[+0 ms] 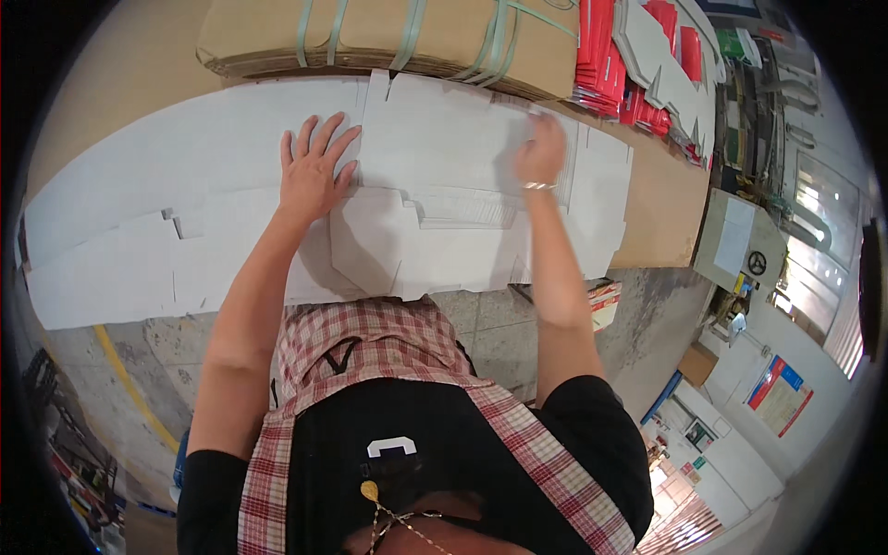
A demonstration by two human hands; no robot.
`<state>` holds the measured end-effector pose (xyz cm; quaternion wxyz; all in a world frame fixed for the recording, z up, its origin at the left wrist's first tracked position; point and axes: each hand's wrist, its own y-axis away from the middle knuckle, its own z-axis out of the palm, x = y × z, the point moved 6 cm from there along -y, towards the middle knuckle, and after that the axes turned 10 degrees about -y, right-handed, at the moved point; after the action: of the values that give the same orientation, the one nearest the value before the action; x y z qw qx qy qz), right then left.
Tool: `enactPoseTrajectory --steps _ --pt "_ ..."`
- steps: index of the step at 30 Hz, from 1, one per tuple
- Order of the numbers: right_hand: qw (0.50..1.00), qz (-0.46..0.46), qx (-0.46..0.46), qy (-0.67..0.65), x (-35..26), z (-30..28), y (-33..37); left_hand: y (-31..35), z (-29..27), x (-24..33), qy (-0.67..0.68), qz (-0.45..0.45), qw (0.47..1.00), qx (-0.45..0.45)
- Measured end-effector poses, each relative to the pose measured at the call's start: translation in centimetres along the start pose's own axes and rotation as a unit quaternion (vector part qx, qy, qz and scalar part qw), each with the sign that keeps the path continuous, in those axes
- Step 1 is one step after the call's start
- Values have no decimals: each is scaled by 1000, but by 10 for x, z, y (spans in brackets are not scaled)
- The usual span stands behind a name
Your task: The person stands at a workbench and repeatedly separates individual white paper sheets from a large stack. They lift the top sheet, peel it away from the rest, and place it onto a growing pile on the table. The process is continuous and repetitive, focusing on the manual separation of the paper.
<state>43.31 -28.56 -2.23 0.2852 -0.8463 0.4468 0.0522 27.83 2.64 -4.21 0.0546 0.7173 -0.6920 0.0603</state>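
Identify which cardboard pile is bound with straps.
The brown pile, beyond the white sheets under the left hand: pale green straps cross it. No straps show on those sheets or on the red pieces to the pile's right.

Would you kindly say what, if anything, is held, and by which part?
The left hand lies spread on white cardboard, gripping nothing; the right hand is blurred, so any hold is unclear.

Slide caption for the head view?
Left hand spread on flat white cut cardboard sheets, blurred right hand over them, green-strapped brown cardboard stack beyond.
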Motion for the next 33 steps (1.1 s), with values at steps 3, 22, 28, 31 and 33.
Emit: enactPoseTrajectory --steps 3,22,28,31,33 --pt "996 33 -58 62 61 1 -22 -3 -2 -1 0 7 1000 -8" --pt "924 181 -267 -205 92 37 -47 -53 24 60 26 95 995 27" --pt "913 294 -233 -158 128 58 -28 -53 25 61 21 103 994 34" --pt "918 303 -210 -147 138 63 -23 -54 26 64 23 109 993 41" --pt "906 321 -242 -129 117 64 -32 -49 31 60 19 96 994 38"
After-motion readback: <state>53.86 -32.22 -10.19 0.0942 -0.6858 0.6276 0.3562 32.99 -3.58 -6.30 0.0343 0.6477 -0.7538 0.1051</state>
